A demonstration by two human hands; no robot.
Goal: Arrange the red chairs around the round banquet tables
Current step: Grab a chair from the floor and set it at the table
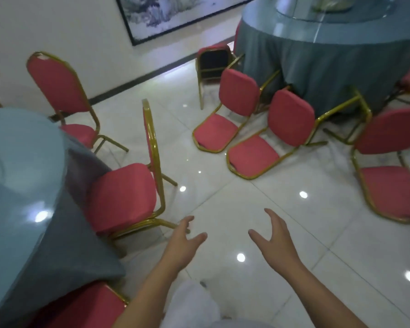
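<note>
- In the aisle between the two round banquet tables, I hold both hands forward above the floor. My left hand and right hand are released, with fingers spread, palms turned inward, and nothing grasped.
- Judgement: this posture prepares a two-handed grip on a chair frame.
- The near chair stands upright, with its seat against the cloth of the near table. It appears to be placed already.
- The wall chair also stands upright, beside the same table.
- Two tipped chairs lie side by side at the far table, with their legs pointing toward its cloth. A third tipped chair lies to their right.
- Judgement: these require righting and turning to face the table, and the nearest of them is the likely next item.
- Surface: the floor tiles are white, glossy and reflect the ceiling lights. Judgement: the metal legs will slide easily, so I should lift each chair and not drag it.
- Room: a white wall with a dark skirting board carries a framed ink painting. Both tables have grey-blue cloths and glass tops.
</note>
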